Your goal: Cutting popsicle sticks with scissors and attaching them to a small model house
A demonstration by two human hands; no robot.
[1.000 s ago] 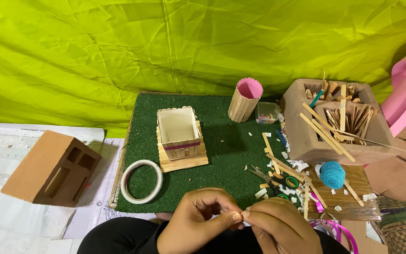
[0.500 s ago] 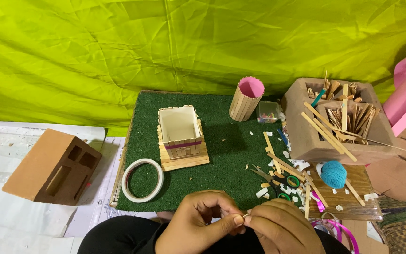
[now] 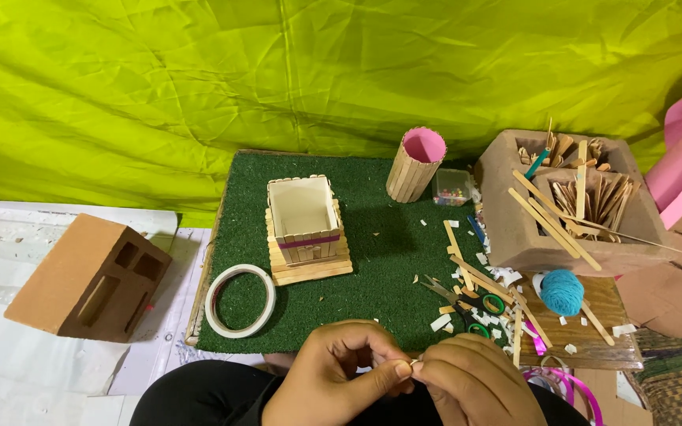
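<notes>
My left hand (image 3: 337,375) and my right hand (image 3: 471,386) meet at the bottom edge of the head view, above my lap. Their fingertips pinch a very small pale piece (image 3: 414,364) between them; what it is cannot be made out. Just beyond the hands lies a green turf board (image 3: 372,252). On it stands a square box of wooden craft sticks (image 3: 303,214) on a stick base, with a pink band around it. A roll of tape (image 3: 239,300) lies flat at the board's near left corner.
A pink-lined stick cup (image 3: 416,164) stands at the board's back. Scissors (image 3: 467,300), loose sticks and paper scraps litter its right side. A cardboard box of sticks (image 3: 566,201), a teal yarn ball (image 3: 562,291) and a brown cardboard house (image 3: 88,276) flank it.
Both hands stay together at the bottom, with only small finger movements on the tiny piece. Nothing on the board has moved.
</notes>
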